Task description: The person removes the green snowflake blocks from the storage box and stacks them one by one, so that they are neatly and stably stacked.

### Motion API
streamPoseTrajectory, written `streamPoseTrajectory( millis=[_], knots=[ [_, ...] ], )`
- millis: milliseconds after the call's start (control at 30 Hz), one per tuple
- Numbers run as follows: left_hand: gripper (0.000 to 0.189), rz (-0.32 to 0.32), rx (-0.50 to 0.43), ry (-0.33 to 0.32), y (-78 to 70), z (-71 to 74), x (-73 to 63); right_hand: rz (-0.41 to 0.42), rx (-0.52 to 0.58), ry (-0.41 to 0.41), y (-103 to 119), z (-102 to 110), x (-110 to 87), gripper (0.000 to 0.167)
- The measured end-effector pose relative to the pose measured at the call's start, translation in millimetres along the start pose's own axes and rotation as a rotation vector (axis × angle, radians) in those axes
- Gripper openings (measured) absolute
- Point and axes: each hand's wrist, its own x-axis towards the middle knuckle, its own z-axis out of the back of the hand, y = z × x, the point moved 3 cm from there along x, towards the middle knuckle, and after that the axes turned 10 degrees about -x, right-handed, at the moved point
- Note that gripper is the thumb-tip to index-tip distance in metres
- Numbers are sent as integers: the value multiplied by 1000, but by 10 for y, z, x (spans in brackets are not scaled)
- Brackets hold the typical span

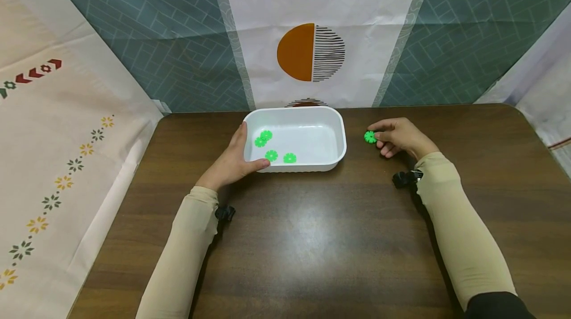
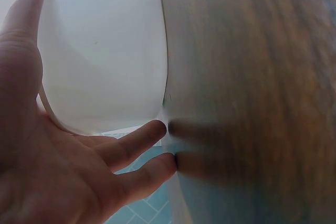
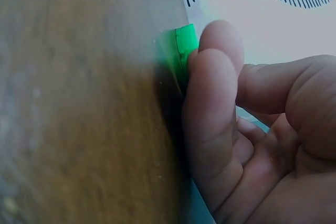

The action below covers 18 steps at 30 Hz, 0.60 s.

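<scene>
A white rectangular plastic tray (image 1: 308, 133) stands at the table's far edge, with several green flower-shaped discs (image 1: 290, 158) lying in its left half. My left hand (image 1: 229, 160) holds the tray's left end, thumb over the near rim and fingers along the left side. In the left wrist view, two fingertips (image 2: 157, 128) of that hand come down right at the table. To the right of the tray, my right hand (image 1: 403, 138) pinches another green flower-shaped disc (image 1: 370, 136). The right wrist view shows this disc (image 3: 185, 45) edge-on at the fingertips, low over the wood.
The brown wooden table (image 1: 308, 239) has rounded far corners. Directly behind it hangs a patterned cloth (image 1: 374, 61) with orange half circles. White cloth with printed flowers (image 1: 89, 170) drapes at the left side, and more pale cloth (image 1: 548, 76) hangs at the right.
</scene>
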Motion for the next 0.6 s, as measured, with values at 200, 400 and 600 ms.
streamPoseTrajectory(
  millis=[200,400,600],
  knots=[
    [128,5,-9,6,0,1,5,27,-17,-28,42,0,-51,43],
    [128,-13,-31,7,17,-16,4,58,-46,-150,214,28,-174,41],
    [128,-17,-36,0,20,11,-12,122,-74,-206,599,-2,-249,40]
  ],
)
